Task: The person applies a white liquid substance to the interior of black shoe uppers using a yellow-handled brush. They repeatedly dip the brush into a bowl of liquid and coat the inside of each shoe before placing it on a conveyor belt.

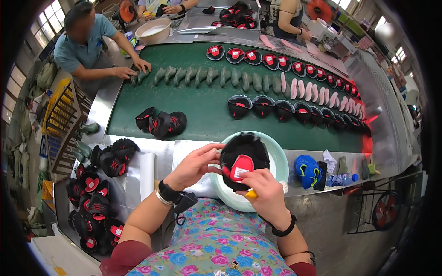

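A black shoe upper (241, 149) with a red tongue and a white label is held over a pale green basin (282, 161) right in front of me. My left hand (195, 166) grips the upper's left edge between thumb and fingers. From the right, my right hand (267, 193) is closed, its fingertips at the red tongue. A yellow-handled brush (251, 194) lies in that same hand; a pale, bristle-like end sticks out past the knuckles. Most of the brush is hidden by the fingers, and the basin's contents are mostly covered by the upper.
Rows of shoe uppers (239, 106), green shoe lasts (200, 77) and pink insoles (301, 89) line a green conveyor belt (193, 103). Black uppers (97, 202) pile up at left. A blue shoe (305, 171) and a bottle (340, 180) stand right. A co-worker (85, 46) handles lasts opposite.
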Motion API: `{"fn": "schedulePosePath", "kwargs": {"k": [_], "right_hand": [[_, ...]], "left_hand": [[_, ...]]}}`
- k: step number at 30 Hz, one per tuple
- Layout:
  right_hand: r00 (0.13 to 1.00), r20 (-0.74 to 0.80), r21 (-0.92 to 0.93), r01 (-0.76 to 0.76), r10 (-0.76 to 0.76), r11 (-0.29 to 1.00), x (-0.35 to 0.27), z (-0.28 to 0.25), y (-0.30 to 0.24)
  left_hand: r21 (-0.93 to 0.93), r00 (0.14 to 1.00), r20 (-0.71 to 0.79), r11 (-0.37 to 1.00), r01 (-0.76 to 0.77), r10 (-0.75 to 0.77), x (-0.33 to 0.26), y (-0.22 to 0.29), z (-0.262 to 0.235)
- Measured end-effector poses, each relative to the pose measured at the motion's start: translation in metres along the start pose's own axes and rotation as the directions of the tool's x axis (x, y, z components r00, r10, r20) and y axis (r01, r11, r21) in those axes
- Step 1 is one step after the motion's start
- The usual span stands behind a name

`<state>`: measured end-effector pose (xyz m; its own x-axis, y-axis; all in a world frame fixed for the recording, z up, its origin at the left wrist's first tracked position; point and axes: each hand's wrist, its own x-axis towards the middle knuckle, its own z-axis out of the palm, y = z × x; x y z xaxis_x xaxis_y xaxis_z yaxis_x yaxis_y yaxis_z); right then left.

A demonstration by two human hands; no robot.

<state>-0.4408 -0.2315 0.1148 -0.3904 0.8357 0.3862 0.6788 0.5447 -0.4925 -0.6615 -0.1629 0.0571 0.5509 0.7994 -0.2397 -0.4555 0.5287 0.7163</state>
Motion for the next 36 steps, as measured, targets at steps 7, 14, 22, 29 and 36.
{"fn": "schedulePosePath", "kwargs": {"k": [7,14,22,29,36], "right_hand": [[0.96,0.235,0.434,-0.243,0.151,0.868,-0.034,-0.007,-0.011],[0.954,0.204,0.489,-0.293,0.219,0.822,-0.05,-0.017,-0.011],[0.687,-0.224,0.036,-0.703,0.691,0.71,-0.074,0.003,0.063],[0.756,-0.103,0.331,-0.587,0.647,0.739,-0.094,0.047,0.092],[0.715,0.013,0.227,-0.683,0.699,0.695,-0.096,0.083,0.108]], "left_hand": [[0.696,0.932,0.292,0.621,-0.361,0.214,-0.05,-0.045,0.041],[0.473,0.979,0.075,0.858,-0.201,0.188,-0.094,-0.073,0.04],[0.701,0.989,0.09,0.712,0.023,-0.121,-0.146,-0.07,-0.001],[0.142,0.958,-0.015,0.948,0.284,-0.285,-0.127,-0.064,-0.013],[-0.103,0.958,-0.177,0.973,0.208,-0.224,-0.08,-0.105,-0.026]]}}
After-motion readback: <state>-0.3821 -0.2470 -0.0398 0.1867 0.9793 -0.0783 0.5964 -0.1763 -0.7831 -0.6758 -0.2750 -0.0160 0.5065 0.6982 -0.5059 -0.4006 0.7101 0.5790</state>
